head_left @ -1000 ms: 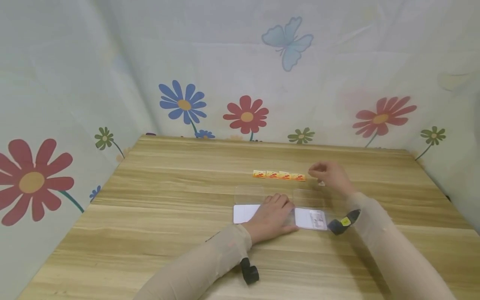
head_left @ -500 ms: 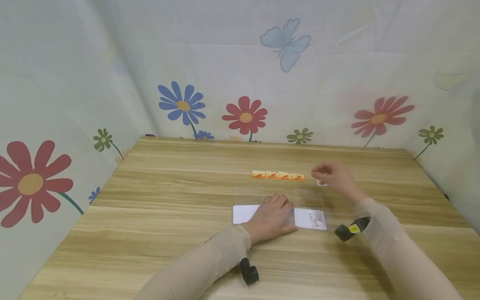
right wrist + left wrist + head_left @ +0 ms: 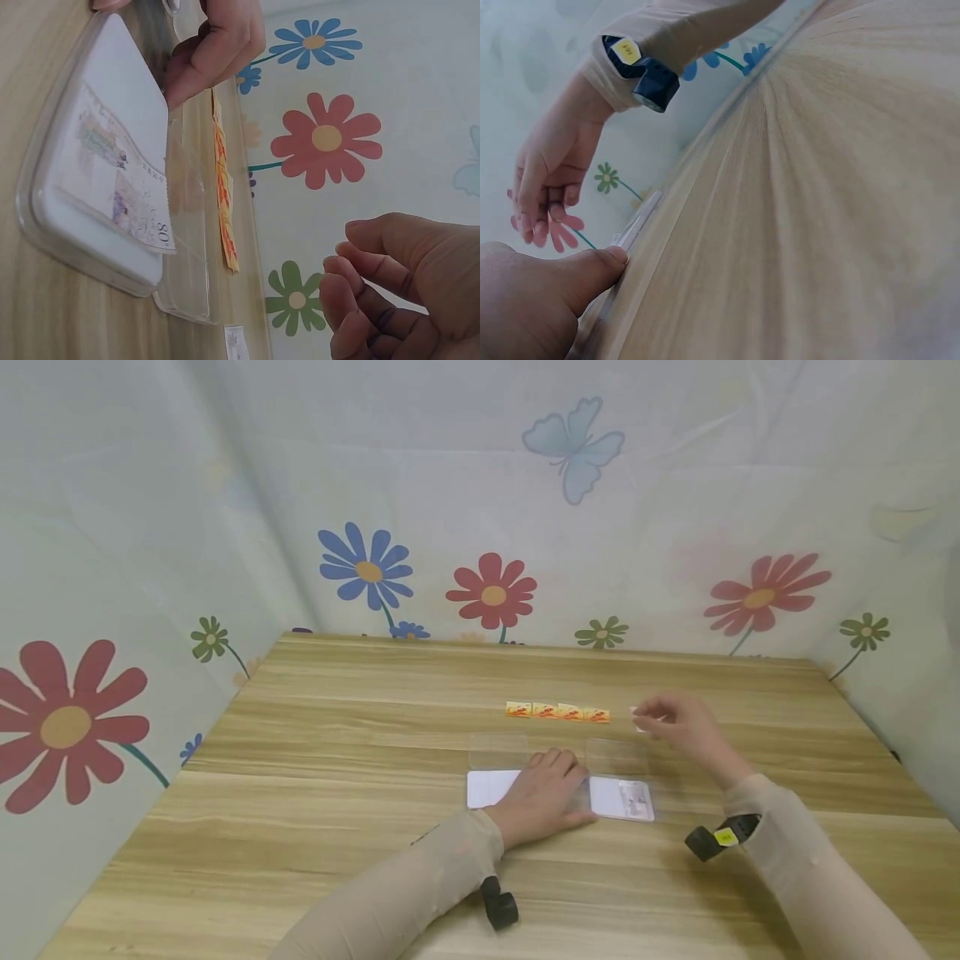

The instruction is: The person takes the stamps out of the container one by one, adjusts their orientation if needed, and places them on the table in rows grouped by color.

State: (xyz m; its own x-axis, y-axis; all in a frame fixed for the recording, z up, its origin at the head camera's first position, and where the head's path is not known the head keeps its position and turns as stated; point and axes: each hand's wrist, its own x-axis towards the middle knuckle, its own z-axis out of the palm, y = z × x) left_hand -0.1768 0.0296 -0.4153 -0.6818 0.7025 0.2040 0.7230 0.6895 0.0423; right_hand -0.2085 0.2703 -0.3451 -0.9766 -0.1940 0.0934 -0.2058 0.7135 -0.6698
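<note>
My left hand (image 3: 542, 800) rests palm down across the gap between two flat clear cases with white inserts. Its thumb (image 3: 600, 271) touches the edge of the right case (image 3: 606, 795). A postage stamp marked 80 (image 3: 120, 176) lies on that case's insert, and the clear lid (image 3: 187, 262) lies flipped back. Most of the left case (image 3: 487, 787) shows beside my hand. My right hand (image 3: 678, 722) hovers over the table, fingers loosely bent and nothing visible between them. Below it, partly covered in the head view, lies another small stamp-like piece (image 3: 235, 343).
Behind the cases lies a row of several yellow and orange printed pieces (image 3: 557, 712). A flower-patterned curtain (image 3: 420, 485) hangs behind the wooden table (image 3: 337, 710). Each wrist carries a small black camera.
My right hand has shifted right, away from the yellow row, and the small piece beneath it stays on the table. My left hand and the cases have not moved.
</note>
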